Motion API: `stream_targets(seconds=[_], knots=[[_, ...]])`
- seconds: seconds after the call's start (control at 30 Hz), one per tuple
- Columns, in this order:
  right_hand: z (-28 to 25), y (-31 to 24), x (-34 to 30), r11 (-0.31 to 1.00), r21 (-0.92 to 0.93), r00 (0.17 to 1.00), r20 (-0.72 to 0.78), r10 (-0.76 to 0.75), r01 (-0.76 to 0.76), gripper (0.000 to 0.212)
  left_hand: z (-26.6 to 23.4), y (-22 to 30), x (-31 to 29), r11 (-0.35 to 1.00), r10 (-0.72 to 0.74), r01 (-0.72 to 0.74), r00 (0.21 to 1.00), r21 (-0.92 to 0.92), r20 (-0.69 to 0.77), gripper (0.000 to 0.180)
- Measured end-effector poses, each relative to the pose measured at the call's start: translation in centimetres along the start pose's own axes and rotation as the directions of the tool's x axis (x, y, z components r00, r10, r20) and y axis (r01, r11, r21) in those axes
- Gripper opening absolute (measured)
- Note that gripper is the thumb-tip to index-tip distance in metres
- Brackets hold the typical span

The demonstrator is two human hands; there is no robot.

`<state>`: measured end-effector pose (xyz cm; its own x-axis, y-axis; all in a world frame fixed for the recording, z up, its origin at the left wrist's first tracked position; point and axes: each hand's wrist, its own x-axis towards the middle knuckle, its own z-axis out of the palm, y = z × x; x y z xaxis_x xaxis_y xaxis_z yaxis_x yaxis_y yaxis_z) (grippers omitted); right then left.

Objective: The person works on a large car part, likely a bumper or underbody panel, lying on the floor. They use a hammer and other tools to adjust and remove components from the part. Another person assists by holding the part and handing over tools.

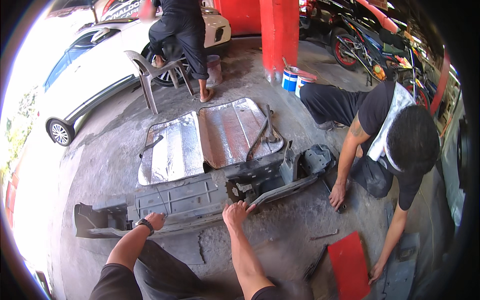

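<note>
A long grey car bumper (177, 197) lies on the ground in front of me, its ribbed inner side facing up. My left hand (156, 220), with a dark watch on its wrist, is closed at the bumper's near edge, left of the middle. A thin dark line rises from beside its fingers; what the hand holds is too small to make out. Over the same edge, near the bumper's middle, my right hand (236, 213) is curled, gripping the rim. Beyond the bumper lies a silver foil sunshade (172, 150), spread flat.
At right a co-worker (382, 135) crouches, one hand by a small dark piece, the other by a red panel (350, 265). A wrench (325, 234) lies nearby. Behind are paint cans (290, 80), a plastic chair (150, 75), another person (177, 35) and a white car (100, 65).
</note>
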<state>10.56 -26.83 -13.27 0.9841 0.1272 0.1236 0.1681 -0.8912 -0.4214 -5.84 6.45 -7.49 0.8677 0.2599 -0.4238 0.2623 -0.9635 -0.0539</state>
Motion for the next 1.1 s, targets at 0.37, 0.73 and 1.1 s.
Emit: stream_targets(seconds=[0.37, 0.73, 1.1], knots=[[-0.5, 0.6, -0.3, 0.999, -0.031, 0.999, -0.048, -0.009, 0.007, 0.04, -0.5, 1.4, -0.5, 1.0, 0.008, -0.008, 1.0, -0.007, 0.005, 0.034], [0.6, -0.3, -0.4, 0.999, -0.03, 0.999, -0.043, -0.012, 0.011, 0.038, 0.3, -0.2, -0.6, 0.999, 0.014, -0.016, 0.999, -0.042, -0.031, 0.033], [2.9, 1.1, 0.3, 0.99, 0.129, 0.965, -0.26, -0.018, 0.053, 0.022, -0.5, 0.0, 0.4, 0.98, 0.179, -0.178, 0.984, -0.093, 0.008, 0.042]])
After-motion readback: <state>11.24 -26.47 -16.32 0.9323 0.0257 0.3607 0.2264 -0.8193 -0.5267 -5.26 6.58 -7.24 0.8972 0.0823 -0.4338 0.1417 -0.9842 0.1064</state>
